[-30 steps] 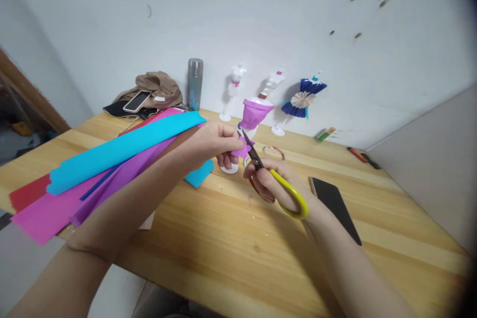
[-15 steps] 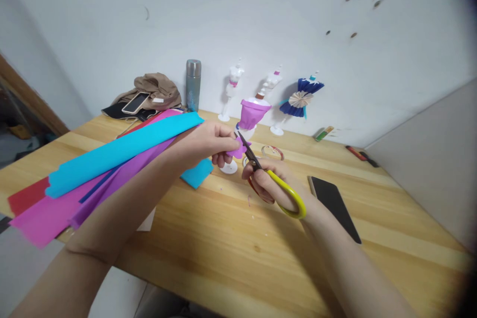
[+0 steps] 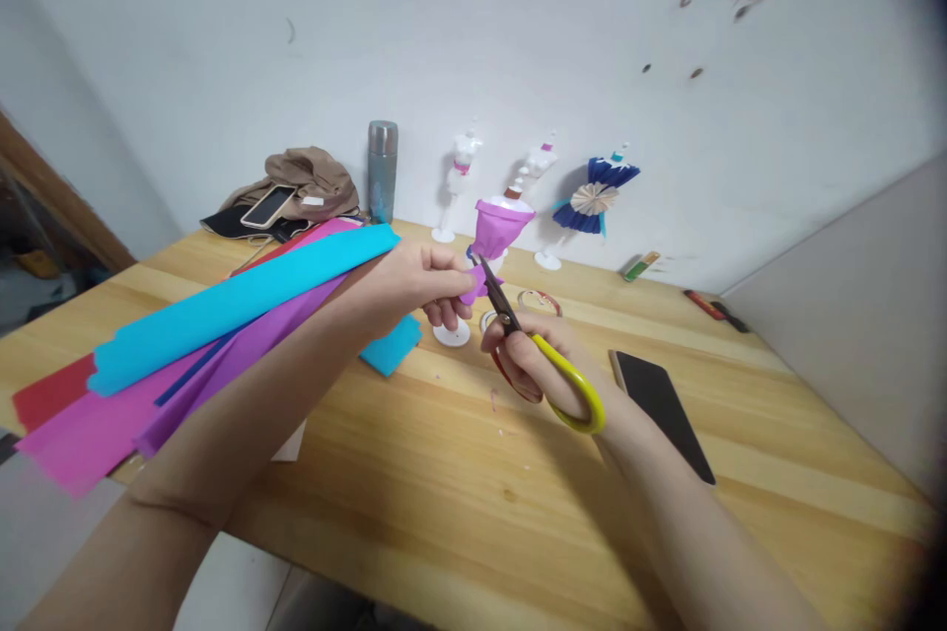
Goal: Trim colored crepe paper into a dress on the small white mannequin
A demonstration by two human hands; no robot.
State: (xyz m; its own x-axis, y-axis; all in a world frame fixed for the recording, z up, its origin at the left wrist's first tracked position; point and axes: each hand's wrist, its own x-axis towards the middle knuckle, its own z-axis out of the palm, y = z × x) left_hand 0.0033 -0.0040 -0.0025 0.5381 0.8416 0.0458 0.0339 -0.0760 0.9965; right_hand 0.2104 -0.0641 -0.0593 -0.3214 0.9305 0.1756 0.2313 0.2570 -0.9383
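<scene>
Between the fingertips of my left hand (image 3: 433, 281) is a small piece of purple paper (image 3: 474, 285) with an uneven, lobed edge. My right hand (image 3: 539, 355) grips a pair of scissors (image 3: 568, 383) with yellow-and-red handles and dark blades. The blades are slightly apart at the paper's right edge. Just behind stands a small white dress form (image 3: 501, 229) wrapped in purple paper, its round base below my left fingers. Long strips of crepe paper (image 3: 244, 306) in blue, pink, purple and red lie by my left forearm.
A folded blue piece (image 3: 391, 345) lies beneath my left hand. Along the wall stand a thermos (image 3: 383, 173) and more dress forms, one in a navy paper dress (image 3: 592, 197). A brown cloth bag (image 3: 315, 179) with a phone is at left; a dark tablet (image 3: 661, 412) lies right. Tape rolls (image 3: 540, 303) sit behind the scissors.
The purple paper has shifted and turned slightly in my left fingers, and the scissor blades have moved a little along its edge. The rest of the table looks the same.
</scene>
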